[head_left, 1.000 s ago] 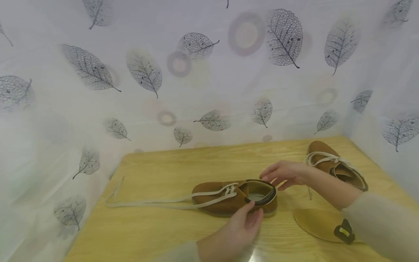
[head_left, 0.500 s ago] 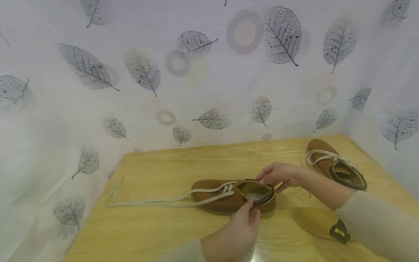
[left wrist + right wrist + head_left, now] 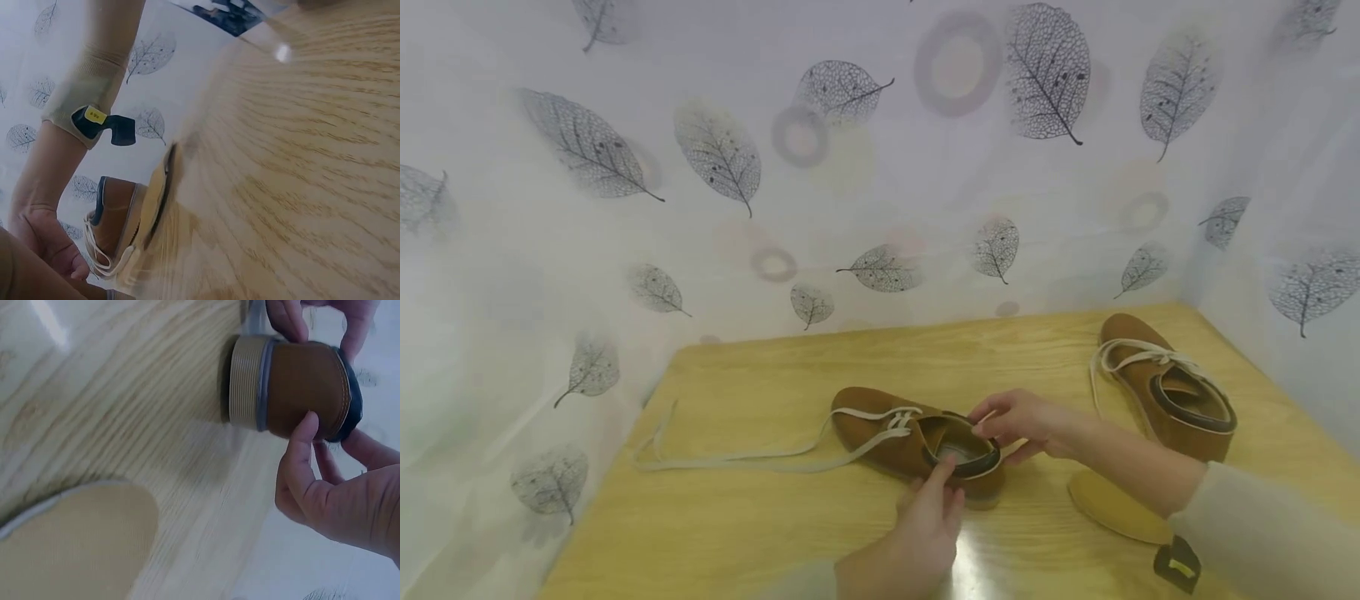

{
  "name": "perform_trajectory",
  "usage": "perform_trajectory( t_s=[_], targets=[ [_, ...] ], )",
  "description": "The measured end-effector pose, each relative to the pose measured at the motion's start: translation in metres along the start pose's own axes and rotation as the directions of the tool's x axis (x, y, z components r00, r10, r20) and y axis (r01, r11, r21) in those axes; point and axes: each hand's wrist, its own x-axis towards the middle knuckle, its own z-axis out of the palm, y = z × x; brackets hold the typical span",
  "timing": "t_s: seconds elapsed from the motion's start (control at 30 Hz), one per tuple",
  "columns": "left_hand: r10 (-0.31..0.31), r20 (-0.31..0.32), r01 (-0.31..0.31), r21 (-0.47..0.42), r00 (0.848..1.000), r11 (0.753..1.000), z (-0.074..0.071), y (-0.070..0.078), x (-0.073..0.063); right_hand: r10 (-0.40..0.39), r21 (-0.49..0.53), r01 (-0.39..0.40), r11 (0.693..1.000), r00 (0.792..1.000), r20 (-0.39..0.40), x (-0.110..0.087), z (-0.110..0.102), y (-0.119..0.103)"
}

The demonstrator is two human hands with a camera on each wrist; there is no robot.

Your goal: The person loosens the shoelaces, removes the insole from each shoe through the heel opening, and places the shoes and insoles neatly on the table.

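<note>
A brown leather lace-up shoe [image 3: 880, 446] rests on the table, its toe toward the back left and its heel toward me. My left hand [image 3: 925, 521] grips the near side of its opening, thumb over the dark padded collar. At the back of the heel my right hand [image 3: 1030, 425] pinches the collar. In the right wrist view, the right thumb [image 3: 306, 428] presses the outside of the heel, and the ribbed sole edge [image 3: 245, 381] faces the tabletop. Loosened cream laces [image 3: 741, 458] trail left from the shoe.
A second brown shoe [image 3: 1138, 379], laces in place, stands at the back right. Near it a flat tan insole [image 3: 1108, 504] lies partly behind my right forearm. A dark wrist camera [image 3: 1177, 567] hangs from the right cuff. Leaf-patterned sheeting [image 3: 880, 183] encloses the table [image 3: 775, 533].
Both hands have turned the shoe, swinging its heel toward me and slightly left, the toe farther back. My right fingers have closed from beside the heel onto its collar.
</note>
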Motion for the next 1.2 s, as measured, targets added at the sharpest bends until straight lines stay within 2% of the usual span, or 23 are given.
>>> perform_trajectory(
  t_s=[0.13,0.27,0.4,0.57,0.73,0.97,1.2],
  targets=[
    [0.056,0.025,-0.055,-0.033,0.998,0.998,-0.006,0.001,0.003,0.007,0.047,-0.005,0.999,0.999,-0.050,-0.004,0.010,0.000],
    [0.106,-0.010,-0.107,-0.055,0.994,0.993,-0.008,0.004,0.004,0.033,0.103,-0.025,0.994,0.997,-0.074,-0.005,0.017,0.000],
    [0.143,-0.063,-0.142,0.010,0.988,0.990,-0.011,0.005,0.003,0.059,0.175,-0.047,0.983,0.996,-0.062,-0.008,0.026,0.000],
    [0.192,-0.121,-0.184,0.075,0.974,0.980,-0.019,0.007,0.001,0.076,0.231,-0.053,0.971,0.993,-0.091,-0.013,0.040,-0.001],
    [0.208,-0.121,-0.197,0.091,0.971,0.976,-0.027,0.011,0.004,0.062,0.240,-0.029,0.970,0.990,-0.130,-0.015,0.051,-0.003],
    [0.190,-0.115,-0.174,0.136,0.975,0.975,-0.038,0.020,0.010,0.064,0.258,-0.025,0.966,0.988,-0.141,-0.011,0.060,-0.008],
    [0.243,-0.161,-0.217,0.166,0.957,0.962,-0.050,0.030,0.018,0.061,0.301,-0.020,0.953,0.990,-0.130,0.000,0.072,-0.014]
  ],
)
